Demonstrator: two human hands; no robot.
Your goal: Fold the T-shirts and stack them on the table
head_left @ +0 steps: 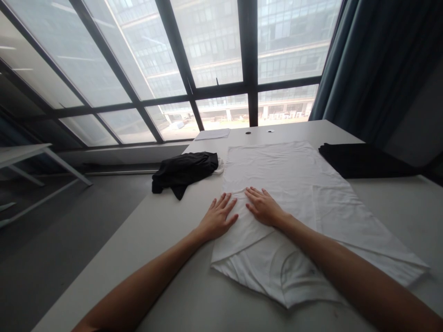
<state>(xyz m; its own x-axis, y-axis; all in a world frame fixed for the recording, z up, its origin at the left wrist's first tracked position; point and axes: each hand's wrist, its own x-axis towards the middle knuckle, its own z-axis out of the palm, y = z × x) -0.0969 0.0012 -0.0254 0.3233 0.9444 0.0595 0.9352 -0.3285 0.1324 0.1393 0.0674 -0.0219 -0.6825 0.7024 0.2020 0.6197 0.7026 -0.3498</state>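
Presently Listed: White Fabric T-Shirt (pixel 277 168) Under Two Bare Hands

Held flat by nothing but touch, the T-shirt is laid out on a white, smooth-topped counter (pixel 166 226), its rounded neckline turned toward the near side. Creases are seen across the fabric, and a slanting folded edge is shown at the near left.

Left hand (pixel 221 216): placed palm down at the left edge of the T-shirt; fingers extended and slightly parted, nothing gripped.

Right hand (pixel 265 207): placed palm down on the T-shirt, just beside the left hand and apart from it; fingers extended and slightly parted, nothing gripped. The fabric is crossed by the right forearm.

Also recorded on the counter: one crumpled black cloth garment (pixel 187 168), placed to the left, with a small white cloth piece (pixel 220 166) showing at its right end; one flat black cloth bundle (pixel 363 160), placed to the right; thin white sheets (pixel 212 134), laid at the far left corner.

Surroundings: dark-framed glass windows (pixel 207 50), by which the far side is bounded; a blue-grey fabric curtain (pixel 360 69), hung at the right.
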